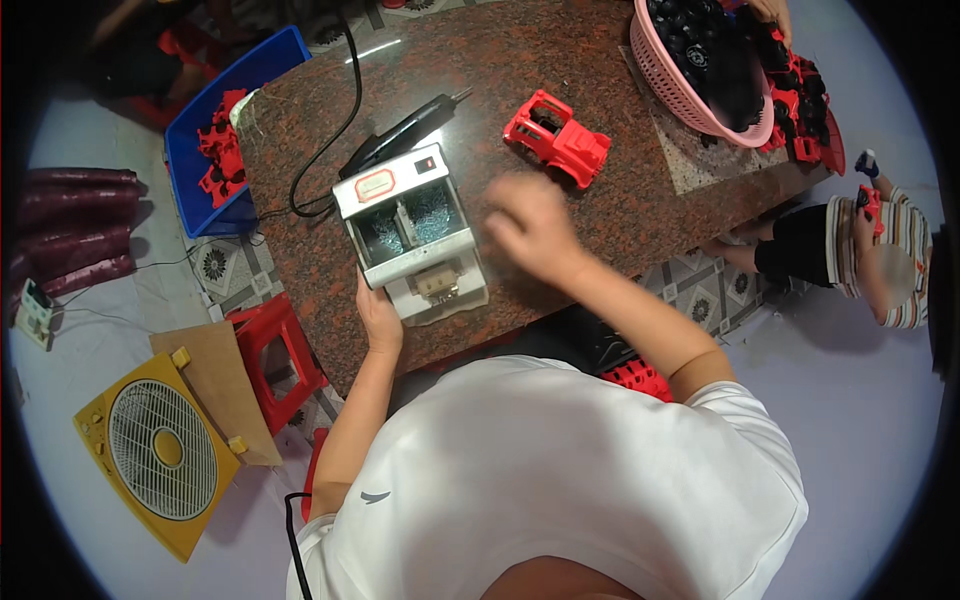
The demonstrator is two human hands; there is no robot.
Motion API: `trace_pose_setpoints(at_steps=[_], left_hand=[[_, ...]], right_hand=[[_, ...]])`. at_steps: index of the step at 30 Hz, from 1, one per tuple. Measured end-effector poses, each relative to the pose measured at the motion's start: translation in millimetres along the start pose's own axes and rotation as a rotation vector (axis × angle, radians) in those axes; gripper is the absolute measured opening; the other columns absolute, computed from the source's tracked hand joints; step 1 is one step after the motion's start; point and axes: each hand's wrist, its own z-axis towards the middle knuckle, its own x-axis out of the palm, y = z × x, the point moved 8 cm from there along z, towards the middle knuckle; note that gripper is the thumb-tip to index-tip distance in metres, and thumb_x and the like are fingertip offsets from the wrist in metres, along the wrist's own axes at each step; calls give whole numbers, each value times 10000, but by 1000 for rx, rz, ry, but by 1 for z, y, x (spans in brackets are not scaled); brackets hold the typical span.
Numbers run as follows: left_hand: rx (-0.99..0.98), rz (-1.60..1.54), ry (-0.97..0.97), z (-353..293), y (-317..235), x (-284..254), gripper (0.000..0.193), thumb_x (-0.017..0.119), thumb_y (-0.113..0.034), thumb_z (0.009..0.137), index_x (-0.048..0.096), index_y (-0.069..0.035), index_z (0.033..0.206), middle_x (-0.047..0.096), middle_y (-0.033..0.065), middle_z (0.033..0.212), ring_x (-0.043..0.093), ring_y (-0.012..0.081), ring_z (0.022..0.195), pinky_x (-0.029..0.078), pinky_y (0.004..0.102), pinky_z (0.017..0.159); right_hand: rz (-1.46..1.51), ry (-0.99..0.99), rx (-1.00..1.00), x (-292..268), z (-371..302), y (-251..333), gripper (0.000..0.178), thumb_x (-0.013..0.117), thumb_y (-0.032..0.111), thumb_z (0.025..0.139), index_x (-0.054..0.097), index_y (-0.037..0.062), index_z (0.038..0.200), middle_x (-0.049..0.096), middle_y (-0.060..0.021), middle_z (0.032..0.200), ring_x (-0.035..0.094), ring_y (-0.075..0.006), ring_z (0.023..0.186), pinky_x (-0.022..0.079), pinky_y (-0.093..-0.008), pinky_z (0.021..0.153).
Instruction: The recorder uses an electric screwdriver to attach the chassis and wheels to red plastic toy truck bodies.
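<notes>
A white and silver screw feeder [410, 225] stands on the table, its open-topped bin heaped with tiny metal screws. Against its left side lies my left hand [378, 318], fingers stretched along the casing and partly hidden by it. My right hand [532, 222] hovers just right of the feeder, smeared by motion; whether anything is in its fingers does not show. Beyond that hand sits a red toy jeep body [560, 138] without visible wheels. A black electric screwdriver [405, 135] with a cable lies behind the feeder, its bit pointing to the far right.
On the speckled brown table [470, 75], a pink basket [672, 88] holds black wheels. Red and black toy parts [800, 100] lie beside it, near another person's hand [772, 15]. A blue bin [185, 160] of red parts, red stool [283, 365] and yellow fan [165, 450] stand left. A child [850, 245] stands right.
</notes>
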Motion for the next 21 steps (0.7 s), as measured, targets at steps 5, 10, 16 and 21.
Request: trace_pose_setpoints(at_steps=[5, 10, 16, 21], left_hand=[[-5, -219, 27, 6, 7, -8, 376, 342, -246, 999, 479, 33, 1210, 522, 94, 1192, 482, 185, 1093, 360, 309, 947], [52, -228, -147, -12, -32, -41, 347, 417, -125, 960, 440, 22, 1274, 493, 122, 1251, 474, 172, 1148, 375, 292, 956], [139, -266, -121, -36, -68, -86, 223, 458, -63, 932, 519, 21, 1130, 592, 116, 1123, 576, 192, 1031, 428, 293, 925], [337, -179, 306, -74, -145, -13, 371, 582, -32, 831, 514, -10, 1195, 551, 106, 1216, 505, 203, 1156, 365, 338, 1003]], right_hand=[[-444, -137, 297, -60, 3, -112, 783, 734, 380, 717, 375, 116, 1361, 365, -204, 1366, 344, -362, 1271, 307, -480, 1023], [67, -95, 452, -47, -35, -172, 623, 698, 361, 782, 454, 72, 1276, 584, -142, 1134, 591, -274, 1007, 475, -411, 868], [1072, -107, 906, -58, -90, -179, 457, 564, 416, 874, 526, 91, 1194, 625, -94, 1043, 639, -200, 849, 554, -375, 674], [1501, 461, 981, -56, -120, -62, 484, 456, 450, 906, 562, 47, 1153, 664, -138, 959, 673, -240, 768, 574, -403, 614]])
